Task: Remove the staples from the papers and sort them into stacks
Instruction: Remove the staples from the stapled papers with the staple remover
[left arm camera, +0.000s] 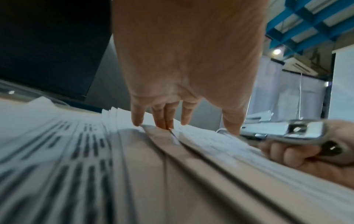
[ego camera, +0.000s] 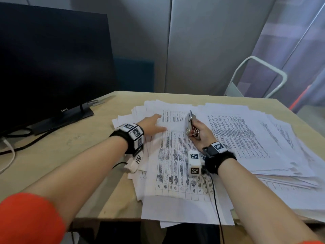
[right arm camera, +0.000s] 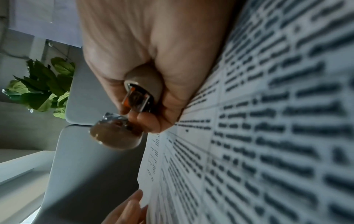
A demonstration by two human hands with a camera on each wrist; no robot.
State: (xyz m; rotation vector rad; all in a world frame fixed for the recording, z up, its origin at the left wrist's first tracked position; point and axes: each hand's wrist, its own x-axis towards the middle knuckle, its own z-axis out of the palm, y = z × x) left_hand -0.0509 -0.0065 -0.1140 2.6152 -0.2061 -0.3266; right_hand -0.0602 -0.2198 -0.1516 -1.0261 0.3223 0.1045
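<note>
Printed sheets with tables (ego camera: 175,164) lie fanned over the wooden desk (ego camera: 70,152), beside a larger heap of papers (ego camera: 255,138) on the right. My left hand (ego camera: 153,124) lies flat on the upper part of the middle sheets, its straight fingers (left arm camera: 164,119) pressing the paper edges down. Just to its right, my right hand (ego camera: 202,132) grips a silver metal staple remover (ego camera: 190,124) that points away from me over the papers. The tool (left arm camera: 287,130) shows from the side in the left wrist view and end-on (right arm camera: 138,97) in the right wrist view. No staple is visible.
A dark Dell monitor (ego camera: 52,59) stands at the left rear, with cables (ego camera: 17,138) trailing across the desk. A white chair frame (ego camera: 260,76) stands behind the far right corner. Some sheets overhang the desk's near edge (ego camera: 175,221).
</note>
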